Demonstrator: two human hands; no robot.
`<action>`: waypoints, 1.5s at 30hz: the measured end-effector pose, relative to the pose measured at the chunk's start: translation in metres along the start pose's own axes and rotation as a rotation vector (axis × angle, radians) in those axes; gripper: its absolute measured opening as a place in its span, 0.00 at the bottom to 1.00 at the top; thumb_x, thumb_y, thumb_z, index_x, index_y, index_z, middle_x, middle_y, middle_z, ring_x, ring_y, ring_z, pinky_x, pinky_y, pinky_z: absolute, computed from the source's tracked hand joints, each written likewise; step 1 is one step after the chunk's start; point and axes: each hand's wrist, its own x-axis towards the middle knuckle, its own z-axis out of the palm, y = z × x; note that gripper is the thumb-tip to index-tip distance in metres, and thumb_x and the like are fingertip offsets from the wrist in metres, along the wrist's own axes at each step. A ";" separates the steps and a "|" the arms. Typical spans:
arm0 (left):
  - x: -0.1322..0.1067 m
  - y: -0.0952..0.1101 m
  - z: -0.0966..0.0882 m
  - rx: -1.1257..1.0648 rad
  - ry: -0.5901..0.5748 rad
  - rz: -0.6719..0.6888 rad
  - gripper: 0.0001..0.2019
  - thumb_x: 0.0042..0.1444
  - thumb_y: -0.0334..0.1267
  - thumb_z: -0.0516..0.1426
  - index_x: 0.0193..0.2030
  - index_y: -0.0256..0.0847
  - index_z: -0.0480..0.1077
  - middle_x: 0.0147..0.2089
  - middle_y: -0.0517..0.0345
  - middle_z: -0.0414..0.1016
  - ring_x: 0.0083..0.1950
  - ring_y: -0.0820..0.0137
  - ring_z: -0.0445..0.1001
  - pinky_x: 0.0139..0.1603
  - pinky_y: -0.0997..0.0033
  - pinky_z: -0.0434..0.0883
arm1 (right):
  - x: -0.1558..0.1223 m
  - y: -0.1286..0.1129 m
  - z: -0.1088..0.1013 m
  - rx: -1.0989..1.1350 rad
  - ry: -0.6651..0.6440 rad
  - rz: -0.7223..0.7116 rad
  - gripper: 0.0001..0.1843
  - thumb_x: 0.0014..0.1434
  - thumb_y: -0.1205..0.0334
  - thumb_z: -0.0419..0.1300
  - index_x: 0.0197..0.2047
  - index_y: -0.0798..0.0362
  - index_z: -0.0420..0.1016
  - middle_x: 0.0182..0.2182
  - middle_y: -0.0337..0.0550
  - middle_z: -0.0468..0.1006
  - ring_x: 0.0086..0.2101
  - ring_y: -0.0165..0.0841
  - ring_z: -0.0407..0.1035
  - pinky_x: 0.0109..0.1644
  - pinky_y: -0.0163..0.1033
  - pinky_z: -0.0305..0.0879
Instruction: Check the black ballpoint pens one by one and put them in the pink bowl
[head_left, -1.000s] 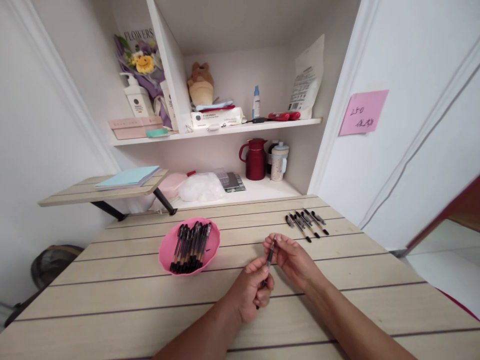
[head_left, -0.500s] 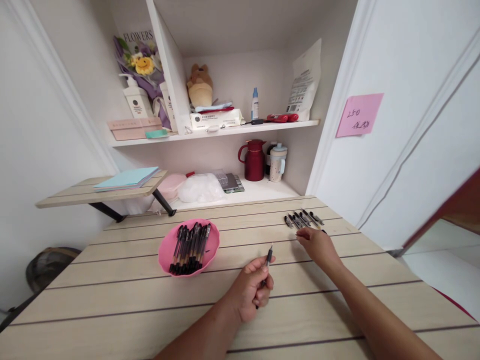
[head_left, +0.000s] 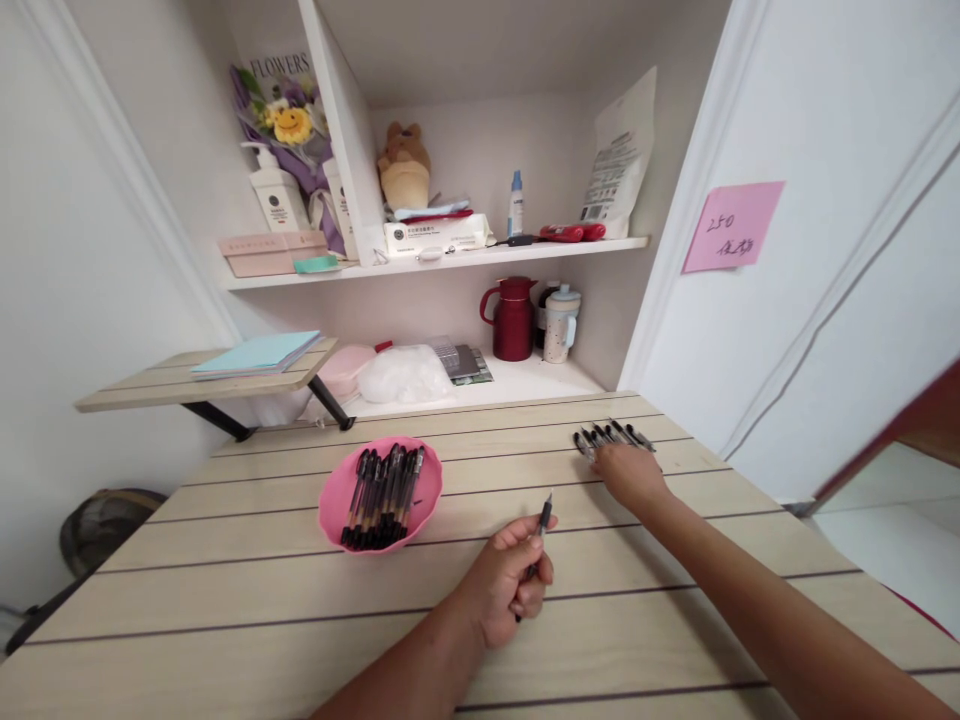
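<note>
Above the middle of the table my left hand (head_left: 511, 580) is closed around a gel pen (head_left: 544, 518). This pen has no cap on, and its bare tip points up and away from me. My right hand (head_left: 631, 476) reaches over a row of small black-and-clear pieces (head_left: 613, 432) that look like pen caps. Its fingers are curled down at the near edge of the row, and whatever is between the fingertips is hidden. On the left, a pink scalloped bowl (head_left: 327, 510) holds several capped black pens (head_left: 382, 497).
A small raised shelf (head_left: 139, 385) with blue paper (head_left: 259, 354) stands at the left back. Behind the table, a cabinet holds a red jug (head_left: 514, 320), a cup (head_left: 559, 325) and a plastic bag (head_left: 405, 375). A pink note (head_left: 733, 228) is on the right wall.
My right hand has moved slightly away from me, onto the row of caps, and now covers part of it. My left hand keeps the pen in nearly the same place.
</note>
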 end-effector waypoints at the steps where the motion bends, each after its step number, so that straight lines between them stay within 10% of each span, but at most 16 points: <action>1: 0.000 0.000 0.000 0.000 -0.003 -0.001 0.22 0.47 0.41 0.58 0.51 0.43 0.63 0.21 0.67 0.63 0.13 0.87 0.46 0.15 0.80 0.37 | 0.001 -0.001 0.000 -0.003 -0.005 -0.003 0.12 0.57 0.61 0.50 0.34 0.57 0.74 0.36 0.55 0.76 0.36 0.42 0.70 0.35 0.41 0.58; 17: 0.003 -0.003 -0.002 -0.029 0.024 0.047 0.21 0.48 0.43 0.58 0.49 0.42 0.64 0.21 0.67 0.64 0.12 0.86 0.49 0.14 0.81 0.40 | -0.013 -0.009 -0.008 0.073 0.054 0.037 0.14 0.58 0.60 0.48 0.32 0.56 0.73 0.36 0.56 0.76 0.37 0.41 0.70 0.35 0.42 0.59; 20: 0.005 -0.007 -0.001 -0.100 0.077 0.120 0.16 0.48 0.44 0.58 0.42 0.39 0.66 0.22 0.65 0.65 0.15 0.83 0.58 0.16 0.81 0.50 | -0.041 -0.025 -0.009 0.359 0.070 0.041 0.16 0.58 0.56 0.48 0.26 0.54 0.71 0.28 0.50 0.76 0.31 0.37 0.70 0.32 0.38 0.58; 24: 0.007 -0.009 0.001 -0.280 0.120 0.257 0.11 0.48 0.39 0.59 0.38 0.39 0.66 0.30 0.59 0.69 0.31 0.75 0.70 0.33 0.74 0.65 | -0.087 -0.062 -0.007 1.080 -0.257 -0.102 0.23 0.57 0.47 0.44 0.21 0.54 0.66 0.13 0.38 0.67 0.16 0.28 0.61 0.21 0.33 0.53; 27: 0.009 -0.007 0.000 -0.362 0.140 0.338 0.09 0.48 0.36 0.60 0.36 0.39 0.67 0.39 0.55 0.70 0.42 0.71 0.70 0.44 0.71 0.64 | -0.108 -0.083 -0.005 1.237 -0.210 -0.137 0.14 0.50 0.51 0.55 0.29 0.54 0.67 0.17 0.36 0.70 0.19 0.27 0.62 0.22 0.31 0.54; 32: 0.011 -0.004 -0.004 -0.413 0.140 0.370 0.08 0.47 0.36 0.60 0.35 0.41 0.67 0.43 0.55 0.70 0.47 0.69 0.68 0.49 0.67 0.62 | -0.119 -0.097 -0.005 1.210 -0.044 -0.143 0.17 0.48 0.63 0.56 0.43 0.54 0.63 0.23 0.37 0.73 0.24 0.31 0.66 0.27 0.33 0.59; 39: 0.010 -0.002 -0.005 -0.379 0.134 0.339 0.14 0.46 0.37 0.60 0.42 0.44 0.68 0.49 0.52 0.69 0.53 0.64 0.65 0.52 0.62 0.60 | -0.118 -0.096 -0.006 1.000 0.079 -0.248 0.06 0.51 0.64 0.50 0.26 0.51 0.65 0.23 0.39 0.72 0.26 0.31 0.65 0.30 0.34 0.57; 45: 0.009 -0.001 -0.008 -0.296 0.109 0.287 0.22 0.45 0.40 0.60 0.50 0.43 0.66 0.53 0.47 0.66 0.57 0.61 0.61 0.56 0.59 0.56 | -0.079 -0.055 -0.010 0.623 0.159 0.054 0.10 0.52 0.60 0.50 0.28 0.51 0.71 0.29 0.42 0.75 0.30 0.33 0.68 0.29 0.34 0.55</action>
